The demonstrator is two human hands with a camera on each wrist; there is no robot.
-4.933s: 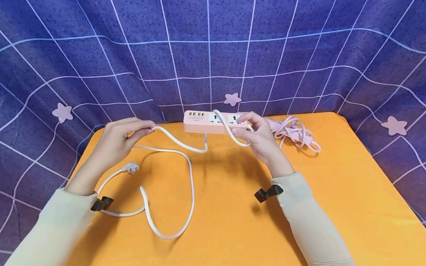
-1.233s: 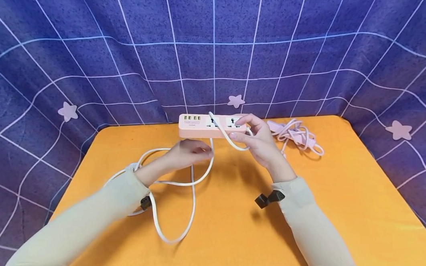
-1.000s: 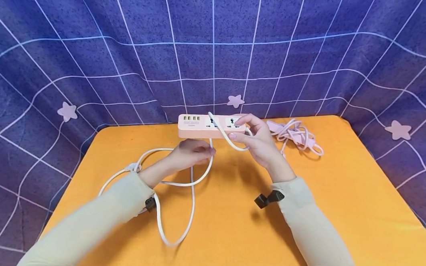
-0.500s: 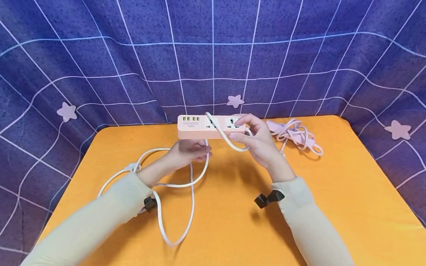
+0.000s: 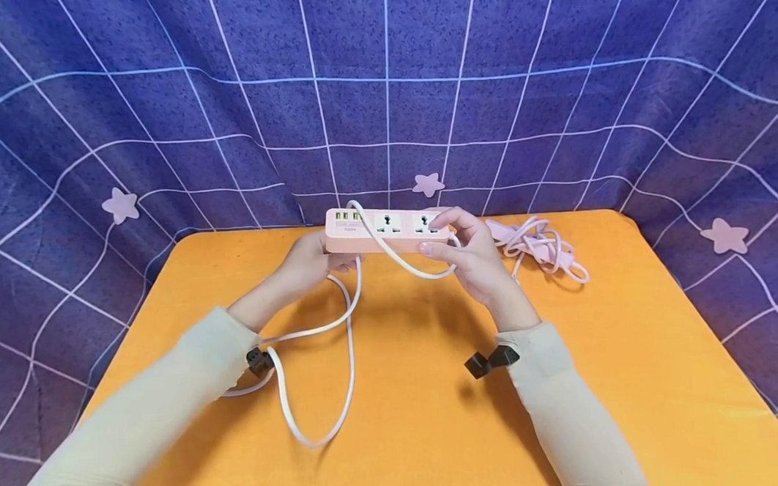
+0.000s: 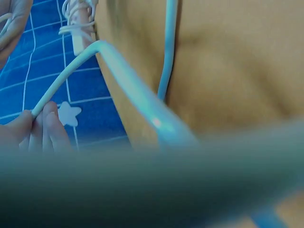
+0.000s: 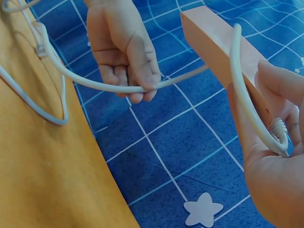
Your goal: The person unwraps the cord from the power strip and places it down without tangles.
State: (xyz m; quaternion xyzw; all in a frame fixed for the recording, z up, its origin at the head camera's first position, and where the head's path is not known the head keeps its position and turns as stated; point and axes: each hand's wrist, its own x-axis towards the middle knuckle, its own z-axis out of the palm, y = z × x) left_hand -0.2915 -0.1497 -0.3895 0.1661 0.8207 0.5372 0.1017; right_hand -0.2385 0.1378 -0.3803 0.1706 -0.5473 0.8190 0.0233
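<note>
A pink power strip (image 5: 388, 230) with USB ports and two sockets is held above the back of the orange table (image 5: 438, 431). My right hand (image 5: 438, 244) grips its right end, where the white cord (image 5: 318, 393) leaves it (image 7: 280, 135). The cord crosses the strip's face on a slant. My left hand (image 5: 333, 260) pinches the cord just under the strip's left end. In the right wrist view the left hand (image 7: 137, 88) pinches the cord (image 7: 95, 85) beside the strip (image 7: 213, 38). In the left wrist view the fingers (image 6: 47, 128) hold the cord (image 6: 118, 71).
A bundled pink cord (image 5: 541, 246) lies at the back right of the table. The white cord's slack loops over the table's left half. A purple grid-patterned cloth (image 5: 381, 89) hangs close behind and around the table. The lower part of the left wrist view is blurred.
My left hand has carried the cord up and left, from under the strip's middle to its left end. The cord's crossing over the strip has slid toward the USB ports. The right hand stays put.
</note>
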